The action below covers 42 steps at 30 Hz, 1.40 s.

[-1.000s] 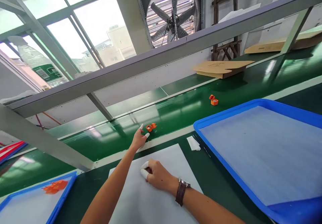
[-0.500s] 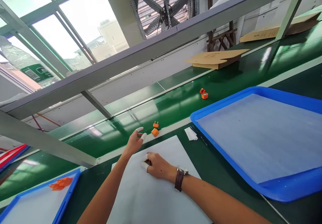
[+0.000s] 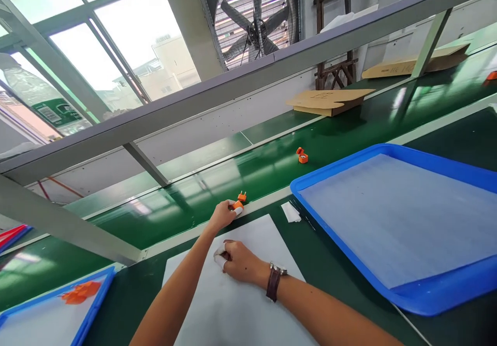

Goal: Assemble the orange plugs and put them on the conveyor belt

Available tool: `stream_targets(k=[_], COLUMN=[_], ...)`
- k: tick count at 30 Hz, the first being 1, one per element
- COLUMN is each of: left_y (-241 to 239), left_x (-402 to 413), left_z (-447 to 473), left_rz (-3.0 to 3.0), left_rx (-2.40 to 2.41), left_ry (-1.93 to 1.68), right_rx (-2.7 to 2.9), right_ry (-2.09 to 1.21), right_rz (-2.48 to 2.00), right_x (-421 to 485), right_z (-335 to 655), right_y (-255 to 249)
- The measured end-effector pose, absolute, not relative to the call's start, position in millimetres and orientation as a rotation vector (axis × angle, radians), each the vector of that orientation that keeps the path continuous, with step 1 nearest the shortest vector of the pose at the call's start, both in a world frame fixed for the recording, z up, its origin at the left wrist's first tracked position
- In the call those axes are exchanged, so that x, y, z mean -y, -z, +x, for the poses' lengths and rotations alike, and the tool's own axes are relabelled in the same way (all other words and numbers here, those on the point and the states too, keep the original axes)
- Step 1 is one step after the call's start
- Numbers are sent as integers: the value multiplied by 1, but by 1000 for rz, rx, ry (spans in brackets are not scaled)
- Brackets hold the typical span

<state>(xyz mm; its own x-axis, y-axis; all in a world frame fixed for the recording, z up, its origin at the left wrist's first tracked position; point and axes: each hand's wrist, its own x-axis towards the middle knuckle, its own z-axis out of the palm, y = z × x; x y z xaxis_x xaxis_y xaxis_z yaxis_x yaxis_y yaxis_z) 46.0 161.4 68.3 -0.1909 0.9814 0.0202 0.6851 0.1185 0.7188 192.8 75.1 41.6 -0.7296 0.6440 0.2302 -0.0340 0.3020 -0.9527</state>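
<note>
My left hand reaches out to the far edge of the work surface. Its thumb and forefinger, in white finger covers, close around a small orange plastic piece. Just behind that piece stands an orange two-pin plug, pins up. My right hand, with a watch on the wrist, rests on a white sheet. The covered thumb and fingers are curled together there, and whatever they may hold is hidden.
At the right lies a large blue tray lined with white. White slips lie beside it. A smaller blue tray at lower left holds orange parts. Beyond are an open orange piece, flat cardboard and a slanting metal rail.
My left hand has moved forward and right, and its fingers have closed on the orange piece. My right hand stays on the sheet. The view has shifted slightly.
</note>
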Motion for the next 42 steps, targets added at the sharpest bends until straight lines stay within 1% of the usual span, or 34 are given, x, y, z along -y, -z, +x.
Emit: stream_targets(k=[5, 10, 13, 16, 19, 21, 23, 27, 30, 34, 39, 42], left_y=[-83, -103, -105, -98, -84, -73, -63, -51, -48, -45, -45, -46], left_x=[-135, -59, -13, 20, 37, 42, 45, 49, 50, 50, 50, 49], left_z=[48, 37, 25, 18, 20, 23, 26, 29, 29, 31, 31, 32], left_rz=[1512, 1218, 1036, 1005, 1068, 1158, 1305, 1546, 1535, 1433, 1380, 1348], left_rx=[-1724, -1357, -1222, -1276, -1457, -1594, -1724, -1929, -1994, -2033, -1960, -1880], left_ry=[-944, -1203, -1268, -1268, -1254, -1262, -1275, -1305, -1352, -1408, -1424, -1426], right_rx=[1919, 1834, 1774, 1694, 1590, 1619, 1721, 1881, 1878, 1804, 1634, 1592], right_ry=[-1536, -1671, -1743, -1805, -1890, -1899, -1819, -1548, -1501, -1603, -1902, -1888], right_rz=[-547, -571, -577, -591, -584, -556, -544, -553, -545, -550, -684, -756], right_x=[-77, -79, -79, -78, -74, -70, -66, -58, -54, -50, -52, -55], right_z=[194, 188, 185, 184, 188, 190, 192, 191, 189, 186, 182, 181], right_y=[-40, -33, -32, -37, -45, -49, -51, -51, -50, -49, -46, -44])
